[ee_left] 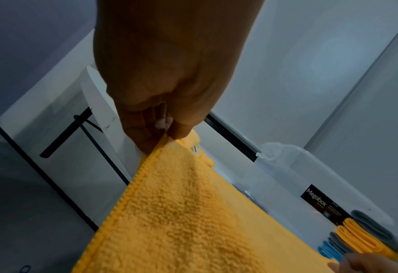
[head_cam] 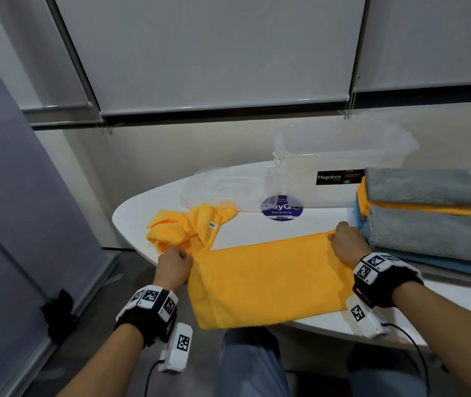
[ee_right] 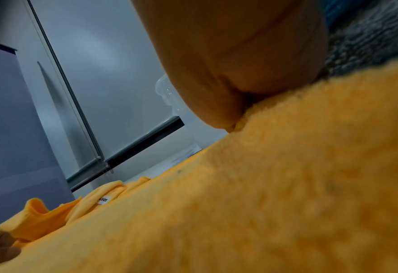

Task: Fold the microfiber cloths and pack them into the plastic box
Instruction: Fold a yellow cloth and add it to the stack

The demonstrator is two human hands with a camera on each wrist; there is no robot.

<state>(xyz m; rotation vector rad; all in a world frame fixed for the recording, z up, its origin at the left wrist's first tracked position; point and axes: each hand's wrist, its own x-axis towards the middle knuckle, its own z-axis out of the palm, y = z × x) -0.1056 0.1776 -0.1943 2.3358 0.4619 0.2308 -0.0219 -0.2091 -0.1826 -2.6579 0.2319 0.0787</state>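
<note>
A yellow microfiber cloth [head_cam: 268, 279] lies folded in a long rectangle across the near part of the white table [head_cam: 257, 224], its near edge hanging over the table's front. My left hand [head_cam: 175, 263] pinches its far left corner; the left wrist view shows thumb and fingers [ee_left: 146, 136] closed on the cloth [ee_left: 181, 212]. My right hand [head_cam: 346, 243] grips the far right corner of the cloth [ee_right: 287, 184]. A second yellow cloth [head_cam: 185, 227] lies crumpled beyond my left hand. The clear plastic box [head_cam: 340, 164] stands open at the back, labelled Megabox.
A stack of folded grey, yellow and blue cloths [head_cam: 426, 219] sits right of my right hand, touching it. The box's clear lid [head_cam: 222, 187] lies left of the box. A round blue sticker [head_cam: 281, 209] is on the table. My knees are below the table's edge.
</note>
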